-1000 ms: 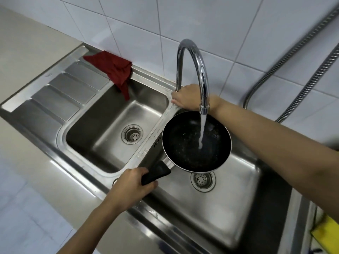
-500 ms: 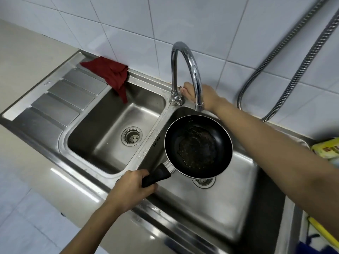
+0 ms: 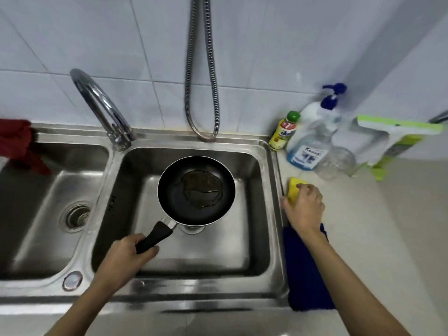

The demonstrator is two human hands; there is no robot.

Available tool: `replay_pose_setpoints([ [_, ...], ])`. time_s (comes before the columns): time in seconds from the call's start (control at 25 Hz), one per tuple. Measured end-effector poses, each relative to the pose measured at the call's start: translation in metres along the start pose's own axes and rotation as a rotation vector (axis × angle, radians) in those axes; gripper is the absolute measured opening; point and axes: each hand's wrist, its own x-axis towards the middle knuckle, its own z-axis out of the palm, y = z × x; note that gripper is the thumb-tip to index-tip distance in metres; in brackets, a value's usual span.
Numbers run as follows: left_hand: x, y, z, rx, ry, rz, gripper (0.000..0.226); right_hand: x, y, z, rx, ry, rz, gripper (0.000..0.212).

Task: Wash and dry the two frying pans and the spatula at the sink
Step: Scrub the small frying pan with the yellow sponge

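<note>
A black frying pan (image 3: 179, 187) hangs level over the right basin of the steel double sink (image 3: 265, 214), with a shallow pool of dirty water in its middle. My left hand (image 3: 126, 258) grips its black handle near the sink's front edge. My right hand (image 3: 304, 206) rests on the counter just right of the sink, fingers closed over a yellow sponge (image 3: 294, 187). The faucet (image 3: 101, 105) stands behind the divider with no water running. No second pan and no spatula are in view.
A red cloth (image 3: 17, 144) hangs on the left basin's back edge. A blue cloth (image 3: 308, 280) lies on the counter under my right forearm. Dish soap bottles (image 3: 306, 139) and a green rack (image 3: 392, 139) stand at the back right. A metal hose (image 3: 201, 93) hangs on the wall.
The water has stopped. My right hand left the faucet and came down on the yellow sponge on the right counter. My view swung right; the pan stays in my left hand.
</note>
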Motion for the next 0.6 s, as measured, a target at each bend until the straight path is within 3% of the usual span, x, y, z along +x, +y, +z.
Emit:
replay_pose_setpoints([
  [0.08, 0.001, 0.009, 0.005, 0.021, -0.02, 0.025, 0.03, 0.004, 0.015, -0.002, -0.024, -0.137, 0.137, 0.07],
  [0.16, 0.001, 0.017, 0.006, 0.018, -0.032, 0.052, 0.033, 0.012, 0.014, 0.003, 0.021, -0.173, 0.143, 0.064],
  [0.4, -0.003, 0.028, 0.005, -0.005, -0.024, 0.051, 0.034, -0.005, -0.048, -0.02, 0.495, -0.073, -0.063, 0.051],
  [0.48, -0.008, 0.027, 0.003, -0.015, -0.039, 0.05, 0.035, -0.024, -0.088, -0.029, 0.538, -0.143, -0.252, 0.055],
  [0.6, -0.016, 0.022, -0.005, -0.03, -0.008, 0.005, 0.038, -0.048, -0.149, -0.021, 0.285, -0.477, -0.716, 0.065],
])
